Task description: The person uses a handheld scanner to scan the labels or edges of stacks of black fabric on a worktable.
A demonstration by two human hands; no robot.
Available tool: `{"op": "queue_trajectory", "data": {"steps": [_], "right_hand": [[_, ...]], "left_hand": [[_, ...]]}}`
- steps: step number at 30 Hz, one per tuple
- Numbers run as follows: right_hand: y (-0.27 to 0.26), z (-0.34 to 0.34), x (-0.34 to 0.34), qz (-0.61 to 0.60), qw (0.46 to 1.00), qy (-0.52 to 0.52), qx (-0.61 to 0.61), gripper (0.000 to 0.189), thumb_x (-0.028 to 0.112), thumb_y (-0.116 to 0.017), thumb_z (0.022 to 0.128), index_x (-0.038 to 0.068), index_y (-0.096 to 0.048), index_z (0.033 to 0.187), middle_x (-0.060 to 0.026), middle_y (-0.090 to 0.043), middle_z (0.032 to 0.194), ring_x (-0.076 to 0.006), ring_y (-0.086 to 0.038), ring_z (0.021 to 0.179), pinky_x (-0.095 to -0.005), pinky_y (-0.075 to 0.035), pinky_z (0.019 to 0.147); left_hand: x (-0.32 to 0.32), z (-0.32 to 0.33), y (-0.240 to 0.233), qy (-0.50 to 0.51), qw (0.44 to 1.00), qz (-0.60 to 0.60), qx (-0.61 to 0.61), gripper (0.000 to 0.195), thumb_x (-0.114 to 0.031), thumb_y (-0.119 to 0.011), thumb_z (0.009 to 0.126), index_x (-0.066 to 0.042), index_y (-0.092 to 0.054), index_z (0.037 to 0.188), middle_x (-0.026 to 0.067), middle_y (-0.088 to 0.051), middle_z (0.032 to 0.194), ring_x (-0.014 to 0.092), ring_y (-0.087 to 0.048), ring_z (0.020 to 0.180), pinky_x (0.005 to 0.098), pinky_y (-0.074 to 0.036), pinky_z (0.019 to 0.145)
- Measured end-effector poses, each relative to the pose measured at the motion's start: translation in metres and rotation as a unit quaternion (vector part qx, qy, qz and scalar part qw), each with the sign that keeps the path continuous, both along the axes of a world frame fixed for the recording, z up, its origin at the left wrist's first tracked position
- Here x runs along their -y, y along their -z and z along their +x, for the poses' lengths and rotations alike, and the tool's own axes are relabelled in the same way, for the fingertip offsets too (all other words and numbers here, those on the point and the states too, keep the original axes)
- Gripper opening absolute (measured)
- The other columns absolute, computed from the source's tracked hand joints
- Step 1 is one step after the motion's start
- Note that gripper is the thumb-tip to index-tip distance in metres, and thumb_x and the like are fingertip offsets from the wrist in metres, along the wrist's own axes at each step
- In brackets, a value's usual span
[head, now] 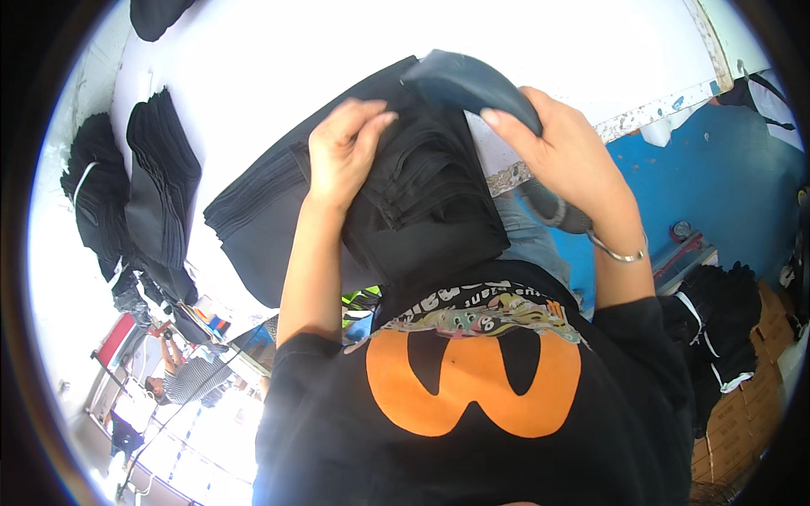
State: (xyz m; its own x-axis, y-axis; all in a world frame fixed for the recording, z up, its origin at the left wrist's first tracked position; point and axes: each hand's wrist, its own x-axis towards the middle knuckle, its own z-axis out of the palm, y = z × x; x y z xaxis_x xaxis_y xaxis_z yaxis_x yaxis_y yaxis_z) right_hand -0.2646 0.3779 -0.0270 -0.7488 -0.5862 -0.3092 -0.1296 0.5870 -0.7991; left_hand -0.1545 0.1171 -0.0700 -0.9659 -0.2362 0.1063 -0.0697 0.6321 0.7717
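My right hand [563, 152] grips one end of a dark, smooth, curved piece [468, 79], possibly a moulded pad. Its thumb lies along the near side. The other end of the piece reaches over the top of a stack of folded black fabric [436, 196] at the table edge in front of me. Above the left part of that stack is my left hand [348, 145], fingers curled and thumb close to the forefinger. I see nothing between them. Flat layered black fabric pieces [259, 209] spread out beneath my left wrist.
On the white table [569, 38], bundles of black fabric [164, 177] lie at the left, one tied with a white strip [82, 180]. The table's worn edge [664, 111] runs along the right. More tied black bundles [715, 322] rest on cardboard boxes [740, 411]. Another person [190, 379] is at lower left.
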Motion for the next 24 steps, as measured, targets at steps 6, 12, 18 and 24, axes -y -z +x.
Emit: {"op": "queue_trajectory", "data": {"steps": [6, 12, 18, 24], "right_hand": [[-0.002, -0.014, -0.002, 0.016, 0.999, -0.031, -0.001, 0.047, 0.044, -0.062, 0.097, -0.003, -0.064, 0.097, -0.0178, -0.057, 0.071, -0.0299, -0.056, 0.064, -0.0396, -0.047, 0.064], [-0.004, -0.028, 0.003, 0.032, 0.998, -0.059, -0.009, 0.056, 0.053, -0.061, 0.095, -0.002, -0.067, 0.092, -0.0226, -0.066, 0.076, -0.0401, -0.066, 0.073, -0.0445, -0.053, 0.068], [0.005, -0.037, 0.035, -0.004, 0.998, -0.053, -0.040, 0.054, 0.052, -0.062, 0.094, -0.001, -0.067, 0.093, -0.0218, -0.065, 0.074, -0.0397, -0.066, 0.073, -0.0442, -0.052, 0.066], [-0.013, -0.029, 0.001, 0.042, 0.996, -0.068, 0.042, 0.053, 0.051, -0.062, 0.095, -0.001, -0.064, 0.089, -0.0212, -0.064, 0.072, -0.0404, -0.065, 0.071, -0.0448, -0.051, 0.066]], "left_hand": [[0.003, -0.029, -0.016, -0.095, 0.964, -0.150, 0.201, 0.026, -0.027, -0.067, 0.097, -0.006, -0.073, 0.111, 0.0087, -0.065, 0.086, 0.017, -0.064, 0.077, 0.0323, -0.053, 0.071], [0.005, -0.046, 0.028, -0.064, 0.998, 0.015, 0.004, 0.017, -0.006, -0.076, 0.085, -0.006, -0.073, 0.102, 0.0081, -0.066, 0.099, 0.021, -0.065, 0.091, 0.0322, -0.053, 0.085], [0.012, -0.053, 0.033, -0.091, 0.974, 0.163, 0.128, 0.009, -0.002, -0.068, 0.091, -0.002, -0.071, 0.100, 0.0083, -0.067, 0.099, 0.020, -0.065, 0.092, 0.0297, -0.051, 0.085], [0.009, -0.055, 0.025, -0.065, 0.992, 0.067, 0.087, 0.009, -0.002, -0.065, 0.092, -0.002, -0.071, 0.099, 0.0087, -0.066, 0.100, 0.021, -0.064, 0.096, 0.0302, -0.050, 0.088]]}}
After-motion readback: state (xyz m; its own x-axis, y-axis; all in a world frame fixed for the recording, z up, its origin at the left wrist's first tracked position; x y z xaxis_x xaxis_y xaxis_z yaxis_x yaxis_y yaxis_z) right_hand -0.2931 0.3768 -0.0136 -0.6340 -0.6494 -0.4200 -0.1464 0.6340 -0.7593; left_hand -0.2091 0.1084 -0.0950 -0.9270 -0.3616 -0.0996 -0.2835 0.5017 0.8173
